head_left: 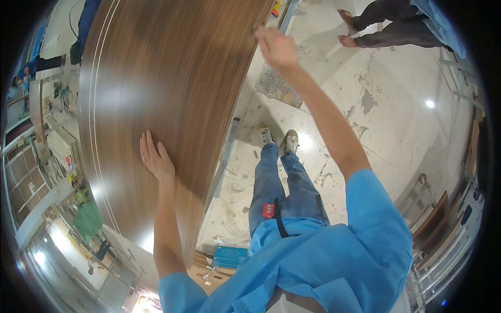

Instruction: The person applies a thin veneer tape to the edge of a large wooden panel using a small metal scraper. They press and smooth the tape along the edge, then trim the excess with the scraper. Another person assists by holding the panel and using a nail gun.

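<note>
A long wood-grain panel in brown, with two pale lines along its far-left side, lies in front of me. My left hand rests flat on its surface, fingers stretched out and holding nothing. At the panel's right edge, farther away, is my right hand. Its fingers are curled together by the edge and slightly blurred; what they hold, if anything, I cannot make out. A metal support bar shows beneath the panel's right edge.
Another person's legs are at the upper right, on the stained pale floor. Below the panel's near end sits a blue case. Stacked boards and a green cloth are at the left; frames and boards line the right side.
</note>
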{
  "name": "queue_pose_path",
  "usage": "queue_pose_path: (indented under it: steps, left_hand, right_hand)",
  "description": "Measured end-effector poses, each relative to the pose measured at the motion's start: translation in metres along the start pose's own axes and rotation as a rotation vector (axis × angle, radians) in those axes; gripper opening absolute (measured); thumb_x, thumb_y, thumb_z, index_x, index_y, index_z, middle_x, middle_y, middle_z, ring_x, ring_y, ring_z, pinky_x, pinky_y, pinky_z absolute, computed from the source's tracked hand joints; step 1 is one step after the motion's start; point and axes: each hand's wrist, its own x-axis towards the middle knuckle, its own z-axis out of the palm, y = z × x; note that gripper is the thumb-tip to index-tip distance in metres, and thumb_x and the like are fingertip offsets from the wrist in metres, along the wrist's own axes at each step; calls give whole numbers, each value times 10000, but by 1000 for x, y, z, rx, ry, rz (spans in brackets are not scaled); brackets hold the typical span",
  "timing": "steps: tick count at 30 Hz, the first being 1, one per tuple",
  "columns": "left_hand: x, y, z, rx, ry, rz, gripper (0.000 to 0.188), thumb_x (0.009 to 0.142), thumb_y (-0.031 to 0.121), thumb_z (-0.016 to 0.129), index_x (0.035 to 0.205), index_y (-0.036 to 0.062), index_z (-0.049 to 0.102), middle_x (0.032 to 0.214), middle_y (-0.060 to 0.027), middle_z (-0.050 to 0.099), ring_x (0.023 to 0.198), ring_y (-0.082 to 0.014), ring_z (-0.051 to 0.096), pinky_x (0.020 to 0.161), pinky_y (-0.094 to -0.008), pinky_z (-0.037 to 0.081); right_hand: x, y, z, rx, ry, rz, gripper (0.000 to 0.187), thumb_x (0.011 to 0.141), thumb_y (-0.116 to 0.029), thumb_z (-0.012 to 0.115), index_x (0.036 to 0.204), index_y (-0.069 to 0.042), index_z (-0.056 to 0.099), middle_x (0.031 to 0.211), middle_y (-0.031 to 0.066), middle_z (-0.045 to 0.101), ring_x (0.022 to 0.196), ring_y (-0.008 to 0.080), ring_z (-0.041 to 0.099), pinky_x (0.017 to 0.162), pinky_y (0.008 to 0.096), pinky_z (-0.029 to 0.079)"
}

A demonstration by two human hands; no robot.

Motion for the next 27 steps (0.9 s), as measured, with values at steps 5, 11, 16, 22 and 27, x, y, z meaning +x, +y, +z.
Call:
queue_pose_path:
  steps: [5, 11, 16, 22, 27]
  left_hand:
    - [-1, -1, -1, -6, 9, 10, 522, 1081, 296, 439, 1563, 97, 456, 1607, -167, 428, 1502, -371, 350, 1231, -512, 260]
    - [4, 6, -3, -1, -9, -10, 529, 1082, 304, 430, 1574, 111, 442, 1620, -141, 419, 1511, -346, 342, 1232, -508, 260]
    - [1, 1, 0, 2, -11, -13, 525, 1086, 308, 418, 1579, 127, 440, 1631, -123, 406, 1514, -340, 339, 1230, -504, 264]
    - [0, -5, 3, 7, -3, -14, 520, 1090, 315, 419, 1576, 129, 446, 1630, -130, 406, 1514, -351, 340, 1225, -514, 267]
    - [2, 0, 1, -1, 9, 8, 522, 1093, 319, 419, 1573, 116, 445, 1623, -143, 413, 1508, -360, 346, 1220, -527, 269]
  right_hand:
    - [-68, -90, -6, 40, -108, -64, 393, 966, -102, 583, 1343, 7, 594, 817, 112, 624, 749, 291, 669, 611, 395, 569]
    - [-104, -107, -9, 268, -464, -206, 450, 919, -120, 606, 1351, 5, 619, 1065, 120, 700, 923, 315, 700, 811, 437, 591]
    - [78, 71, -20, -266, -220, 241, 242, 995, -203, 577, 1157, -124, 738, 1078, 133, 754, 944, 373, 716, 820, 481, 589]
    - [96, 94, -17, -60, -75, 134, 211, 963, -202, 604, 1109, -98, 715, 1089, 145, 742, 926, 363, 720, 799, 480, 585]
    - [-66, -57, 5, 9, -268, -104, 386, 970, -155, 578, 1328, -13, 594, 986, 109, 676, 888, 267, 705, 641, 372, 595]
